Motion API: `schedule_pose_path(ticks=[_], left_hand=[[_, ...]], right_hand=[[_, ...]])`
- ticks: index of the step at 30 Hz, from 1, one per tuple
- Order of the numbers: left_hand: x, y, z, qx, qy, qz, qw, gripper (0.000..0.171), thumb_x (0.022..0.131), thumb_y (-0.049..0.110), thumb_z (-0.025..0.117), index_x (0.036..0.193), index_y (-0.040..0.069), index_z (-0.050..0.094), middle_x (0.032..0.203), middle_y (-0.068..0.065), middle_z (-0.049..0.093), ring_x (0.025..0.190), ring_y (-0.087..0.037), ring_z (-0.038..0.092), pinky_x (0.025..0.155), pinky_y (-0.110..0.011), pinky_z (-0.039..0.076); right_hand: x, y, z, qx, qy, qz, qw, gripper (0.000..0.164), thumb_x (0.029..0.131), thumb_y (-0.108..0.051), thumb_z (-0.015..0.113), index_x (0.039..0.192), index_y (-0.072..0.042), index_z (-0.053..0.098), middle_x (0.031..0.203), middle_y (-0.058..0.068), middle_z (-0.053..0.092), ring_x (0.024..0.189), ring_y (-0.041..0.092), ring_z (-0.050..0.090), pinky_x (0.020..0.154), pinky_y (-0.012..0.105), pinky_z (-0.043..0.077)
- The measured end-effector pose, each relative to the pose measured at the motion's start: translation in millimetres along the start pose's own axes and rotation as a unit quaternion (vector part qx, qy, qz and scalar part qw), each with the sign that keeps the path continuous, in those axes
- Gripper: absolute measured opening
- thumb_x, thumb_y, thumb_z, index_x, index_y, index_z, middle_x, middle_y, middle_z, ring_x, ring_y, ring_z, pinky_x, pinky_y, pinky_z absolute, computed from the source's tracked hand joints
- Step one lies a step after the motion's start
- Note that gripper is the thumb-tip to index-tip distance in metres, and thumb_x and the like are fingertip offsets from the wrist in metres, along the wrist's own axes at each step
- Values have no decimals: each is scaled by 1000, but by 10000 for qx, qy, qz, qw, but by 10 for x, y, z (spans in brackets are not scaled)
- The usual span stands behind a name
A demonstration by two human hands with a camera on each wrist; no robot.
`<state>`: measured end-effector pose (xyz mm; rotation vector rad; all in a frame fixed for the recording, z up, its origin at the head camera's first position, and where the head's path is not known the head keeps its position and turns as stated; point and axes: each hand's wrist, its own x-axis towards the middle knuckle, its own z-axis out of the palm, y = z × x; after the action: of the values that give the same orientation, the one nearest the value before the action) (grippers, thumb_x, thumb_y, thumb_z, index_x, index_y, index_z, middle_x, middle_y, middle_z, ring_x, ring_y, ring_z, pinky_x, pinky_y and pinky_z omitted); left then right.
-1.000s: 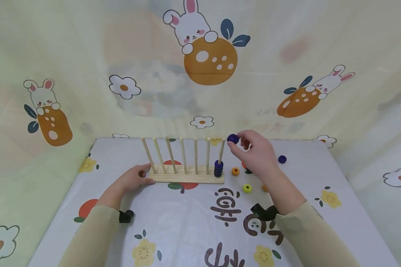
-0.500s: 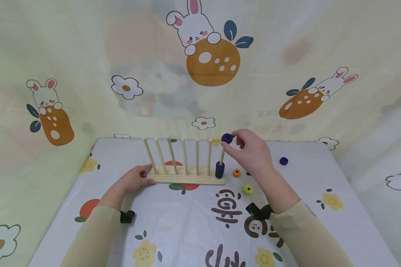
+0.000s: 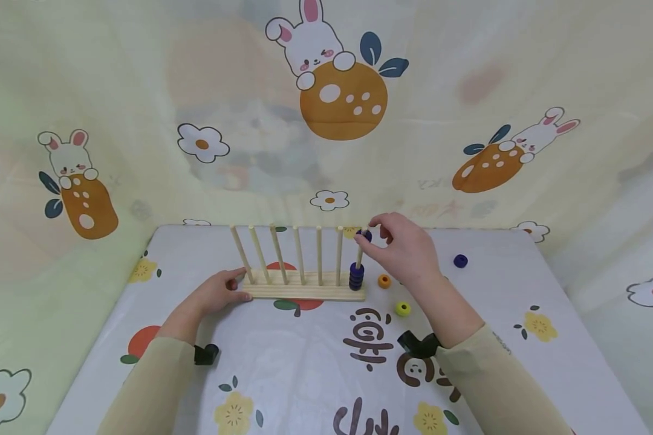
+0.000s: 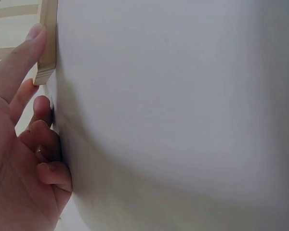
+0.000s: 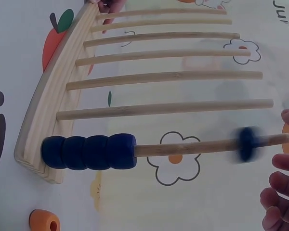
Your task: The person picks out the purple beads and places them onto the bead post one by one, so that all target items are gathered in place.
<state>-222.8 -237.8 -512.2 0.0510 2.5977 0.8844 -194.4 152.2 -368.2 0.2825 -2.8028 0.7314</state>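
Note:
A wooden peg stand (image 3: pixel 305 292) with several upright pegs sits on the table. My left hand (image 3: pixel 217 293) grips its left end, thumb on the front edge of the base (image 4: pixel 49 43) and index finger behind. Several dark blue beads (image 5: pixel 89 152) are stacked at the bottom of the rightmost peg. Around that peg's upper part, one more blue bead (image 5: pixel 246 144) shows blurred, below the tip. My right hand (image 3: pixel 408 248) is beside the peg top; in the right wrist view its fingers (image 5: pixel 284 185) are spread apart, clear of the bead.
Right of the stand lie an orange bead (image 3: pixel 384 281) and a yellow-green bead (image 3: pixel 403 309). Farther right is a loose blue bead (image 3: pixel 461 261). A patterned cloth covers the table, and a printed curtain (image 3: pixel 250 175) hangs behind it. Black wrist-camera mounts (image 3: pixel 418 344) show by the sleeves.
My right hand has moved left with a blue bead to the rightmost peg, and its fingers have let go of the bead, now around the peg. The left hand has stayed on the stand.

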Motion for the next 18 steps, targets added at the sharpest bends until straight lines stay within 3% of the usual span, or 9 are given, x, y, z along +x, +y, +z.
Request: schedule_pose_path(ticks=[10,18], left_hand=[[-7,-8,-3,7,17,119,9999,80,85,38,78,152,13,41,97,-8,48,94,-23,46,77,-40,35],[-6,-3,1,18,-4,83,10000,81,85,39,78,153,14,40,98,-9,48,95,-24,47,78,-40,35]], right_hand=[[-27,73,16,115,9,59,9999,40,90,-50,67,111,-15,66,89,2,57,82,21,52,67,35,43],[-46,309,37,282,-172,336,9989,47,92,-56,61,116,-15,64,94,3,57,87,23,51,73,37,42]])
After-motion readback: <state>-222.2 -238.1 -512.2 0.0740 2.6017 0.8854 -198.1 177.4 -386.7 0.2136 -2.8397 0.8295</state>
